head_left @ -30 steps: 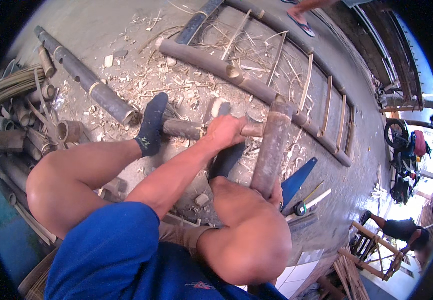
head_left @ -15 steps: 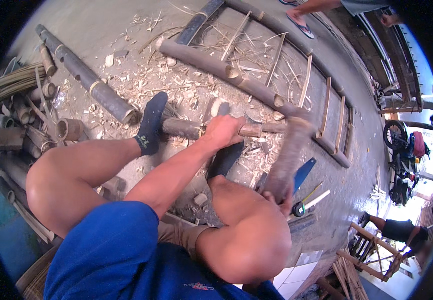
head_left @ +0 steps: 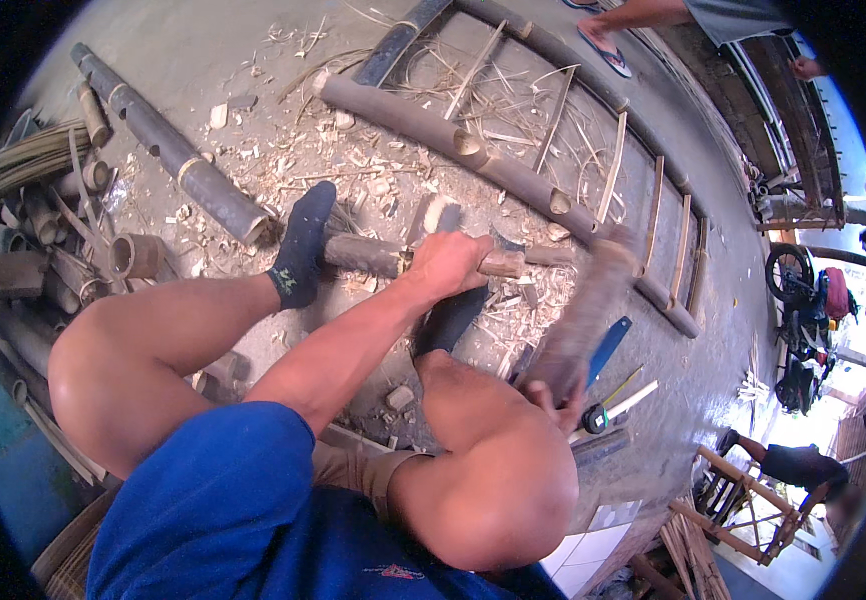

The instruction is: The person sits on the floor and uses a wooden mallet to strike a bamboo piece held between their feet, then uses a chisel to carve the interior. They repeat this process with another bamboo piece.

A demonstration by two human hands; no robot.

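A short bamboo piece (head_left: 363, 255) lies on the concrete floor among wood chips. My left foot in a dark sock (head_left: 303, 250) presses on its left end. My left hand (head_left: 448, 262) is closed around its right end, where a pale cut end sticks out. My right hand (head_left: 545, 392), mostly hidden behind my right knee, grips a thick wooden club (head_left: 588, 305). The club is motion-blurred and leans up to the right, apart from the left hand.
A bamboo ladder-like frame (head_left: 553, 200) lies beyond the work spot. A long bamboo pole (head_left: 168, 150) and a pile of offcuts (head_left: 43, 230) sit at left. A blue-handled tool (head_left: 608, 350) and tape measure (head_left: 593, 418) lie by my right knee. Another person's sandalled foot (head_left: 603, 45) stands at top; a motorcycle (head_left: 803, 300) is parked at right.
The club stood upright close to my left hand a second ago; it has since swung to the right and away, now blurred. Left hand and foot stay on the bamboo piece.
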